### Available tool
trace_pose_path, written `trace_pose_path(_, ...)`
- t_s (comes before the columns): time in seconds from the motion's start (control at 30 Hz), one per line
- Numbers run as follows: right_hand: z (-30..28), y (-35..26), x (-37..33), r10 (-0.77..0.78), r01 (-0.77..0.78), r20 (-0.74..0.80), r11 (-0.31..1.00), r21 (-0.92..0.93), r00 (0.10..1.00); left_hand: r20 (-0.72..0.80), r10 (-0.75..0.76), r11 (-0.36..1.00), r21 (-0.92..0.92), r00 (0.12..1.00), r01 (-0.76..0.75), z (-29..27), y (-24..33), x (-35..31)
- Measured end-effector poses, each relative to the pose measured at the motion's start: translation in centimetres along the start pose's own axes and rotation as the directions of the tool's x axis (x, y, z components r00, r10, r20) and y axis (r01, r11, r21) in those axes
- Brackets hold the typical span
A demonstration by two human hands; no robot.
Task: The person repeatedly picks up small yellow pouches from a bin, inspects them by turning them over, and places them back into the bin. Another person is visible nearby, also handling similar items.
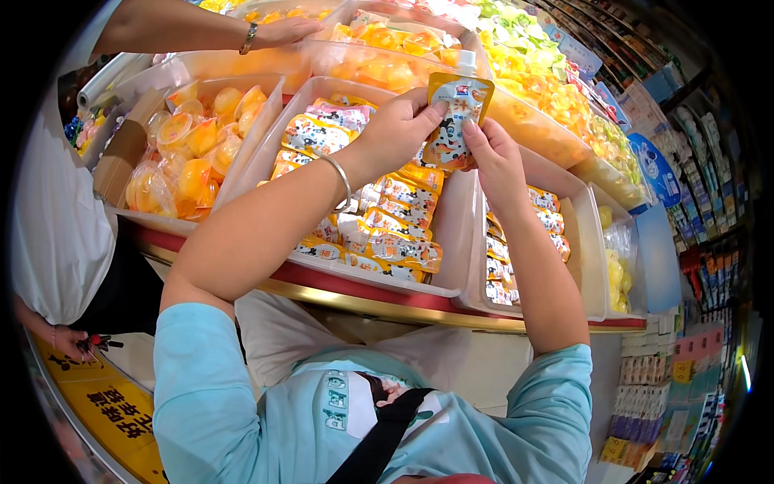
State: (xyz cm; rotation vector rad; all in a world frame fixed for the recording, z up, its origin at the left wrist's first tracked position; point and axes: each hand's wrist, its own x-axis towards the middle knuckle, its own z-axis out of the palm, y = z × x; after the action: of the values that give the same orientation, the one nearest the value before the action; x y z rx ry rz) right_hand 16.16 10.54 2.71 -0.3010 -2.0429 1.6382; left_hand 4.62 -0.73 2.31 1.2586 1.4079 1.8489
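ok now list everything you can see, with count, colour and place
Held pouch: one, yellow with white cap, between both hands
Lying pouches: many, yellow and white, two central bins
Bins: several, translucent whitish, across the display
Packed cups: many, orange, left bin
Cardboard piece: one, brown, left bin
Wrapped pieces: many, yellow and green, upper right
Shelf goods: many, mixed colours, far right
Yellow sign: one, black writing, lower left
Other person: one, white top, left
Bracelet: one, silver, left wrist
Shirt: one, light blue, bottom
Left hand: one, bare, gripping pouch
Right hand: one, bare, gripping pouch
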Motion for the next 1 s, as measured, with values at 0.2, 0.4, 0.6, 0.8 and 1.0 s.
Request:
trace_pose_path(0.2,0.3,0.4,0.2,-0.107,0.117,-0.056,0.972,0.206,0.993,0.05,-0.07,0.997,0.01,0.996,0.07,0.0,-0.4,0.0)
trace_pose_path(0.4,0.1,0.5,0.3,-0.105,0.115,-0.047,0.937,0.329,0.993,0.104,-0.081,0.995,-0.051,0.991,0.086,-0.3,-0.3,0.1)
trace_pose_path(0.6,0.0,0.8,0.4,-0.082,0.084,-0.02,0.934,0.348,0.996,0.07,-0.022,0.985,0.17,0.997,0.009,-0.9,-0.4,0.1)
trace_pose_path(0.8,-0.5,-0.3,-0.1,-0.04,0.063,-0.103,0.97,0.235,0.994,0.208,0.143,0.747,0.619,0.968,-0.243,-0.6,-0.7,0.7)
trace_pose_path(1.0,-8.3,-2.7,-0.1,0.174,-0.164,0.076,0.978,-0.129,0.982,0.287,-0.054,0.745,0.649,0.956,-0.153,-3.6,-1.9,0.4)
